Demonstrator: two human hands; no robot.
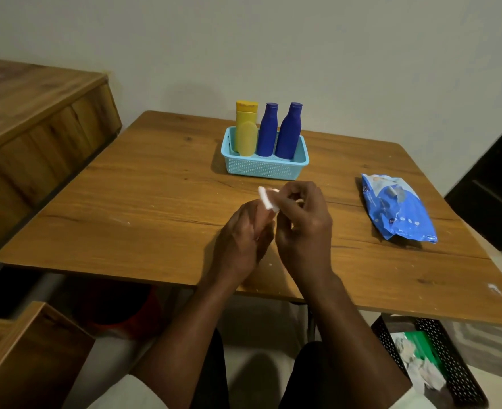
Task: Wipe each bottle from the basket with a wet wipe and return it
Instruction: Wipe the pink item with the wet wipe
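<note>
A light blue basket [261,168] stands at the far middle of the wooden table [143,202]. Upright in it are a yellow bottle [246,131] on the left and two dark blue bottles [268,131] [288,132] beside it. Both my hands are together over the table, in front of the basket. A small folded white wet wipe [266,199] sticks up between them. My right hand [302,219] pinches it with curled fingers, and my left hand [243,237] holds it from below. A blue pack of wet wipes [397,208] lies at the right.
A wooden cabinet [37,128] stands to the left of the table. A black mesh bin [438,358] with used wipes and green packaging sits on the floor under the table's right front corner. A dark piece of furniture [497,184] is at the right edge.
</note>
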